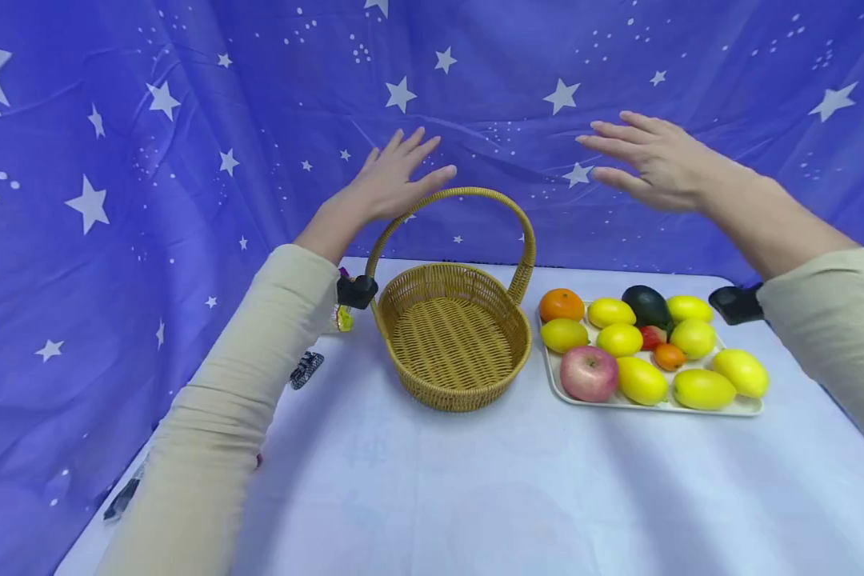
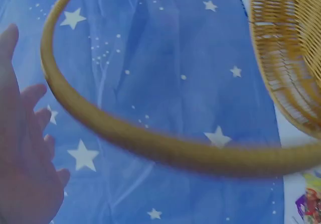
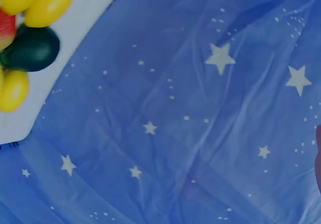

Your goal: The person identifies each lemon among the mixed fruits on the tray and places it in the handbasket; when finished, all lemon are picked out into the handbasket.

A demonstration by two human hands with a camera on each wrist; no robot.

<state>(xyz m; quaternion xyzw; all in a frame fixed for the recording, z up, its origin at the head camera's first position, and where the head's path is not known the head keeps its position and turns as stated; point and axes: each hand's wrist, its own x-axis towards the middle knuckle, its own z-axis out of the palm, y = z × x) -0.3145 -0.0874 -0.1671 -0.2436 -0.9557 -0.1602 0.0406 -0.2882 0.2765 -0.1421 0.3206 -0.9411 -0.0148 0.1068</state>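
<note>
A wicker basket (image 1: 452, 392) with a tall hoop handle (image 1: 478, 192) stands on the white table, nothing inside it. My left hand (image 1: 396, 178) is raised with fingers spread, overlapping the handle's left side in the head view. In the left wrist view that hand (image 2: 27, 148) shows at the left, beside the curved handle (image 2: 165, 151). My right hand (image 1: 655, 160) is held up at the right, fingers extended, holding nothing. Below it on the table lies a white tray (image 1: 569, 396) of fruit, including a pink apple (image 1: 589, 374), an orange (image 1: 562, 305) and several yellow lemons (image 1: 642, 380).
A dark green avocado-like fruit (image 1: 646, 306) lies among the lemons at the tray's back. Small wrapped packets (image 1: 342, 318) sit left of the basket, partly behind my left sleeve. A blue star-printed curtain (image 1: 490, 104) hangs behind the table and along its left.
</note>
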